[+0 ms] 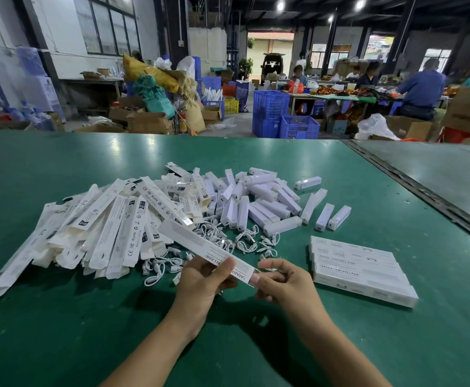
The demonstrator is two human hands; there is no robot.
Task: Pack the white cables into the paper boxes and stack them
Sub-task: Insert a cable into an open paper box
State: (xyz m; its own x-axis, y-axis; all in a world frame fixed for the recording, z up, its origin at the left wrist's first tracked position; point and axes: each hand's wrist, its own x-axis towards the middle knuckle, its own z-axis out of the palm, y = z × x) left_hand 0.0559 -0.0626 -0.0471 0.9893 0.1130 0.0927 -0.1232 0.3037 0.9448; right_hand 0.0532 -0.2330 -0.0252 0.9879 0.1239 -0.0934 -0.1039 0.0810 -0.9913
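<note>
Paper, white, printed: one long paper box [200, 241] held above the green tabletop [60, 317], its far end pointing away to the left over the loose heap.

Left hand [203, 283]: fingers [228, 264] curled round the box near its close end, thumb on top.

Right hand [284, 283]: thumb and forefinger closed in a pinch on the very end of the box, where a flap seems to be. Cannot tell if the flap is tucked or open, nor if a cable is already inside.

White cables [245, 241]: coiled, loose on the tabletop just beyond my hands, between the heap of flat unfilled boxes [102, 227] on the left and the scatter of short white blocks [259, 202] further back.

Finished stack [359, 266]: boxes lying side by side to my right, near the right hand.

Judgement: step in hand is working the end of one box, either opening or closing it. If open, the next move calls for freeing the right hand to pick one coil and slide it in. If closed, carry it right and lay it square on the stack.
</note>
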